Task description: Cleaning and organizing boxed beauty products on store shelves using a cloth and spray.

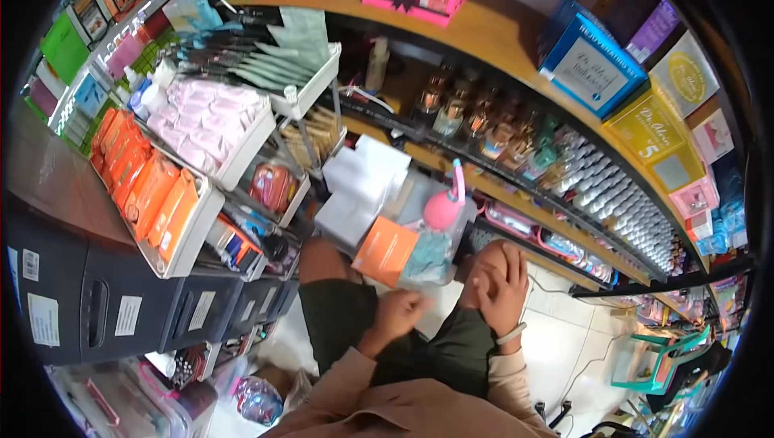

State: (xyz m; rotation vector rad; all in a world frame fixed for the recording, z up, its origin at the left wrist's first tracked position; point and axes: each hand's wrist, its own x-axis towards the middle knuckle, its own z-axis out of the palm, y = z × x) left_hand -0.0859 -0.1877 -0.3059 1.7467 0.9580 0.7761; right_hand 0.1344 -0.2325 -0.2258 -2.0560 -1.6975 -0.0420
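Observation:
My left hand [396, 318] hovers over my lap with its fingers curled in, blurred at the tips; no object shows in it. Spread over my right knee is my right hand [505, 293], a pale band around its wrist. Before my knees stands a surface with an orange square packet [386, 250] on its near side. Right of the packet lies a crumpled teal thing [428, 255]. Behind that is a pink bulb-shaped item with an upright stem [444, 208]. White boxes [357, 181] are stacked at the surface's back left.
At left, a tiered cart holds orange packs [145, 184] and pale pink packs [202, 117] above dark drawers [130, 305]. A shelf with perfume bottles [478, 120] and rows of white-capped bottles [617, 184] curves along the right. A green stool [662, 359] stands lower right; cables cross the tiles.

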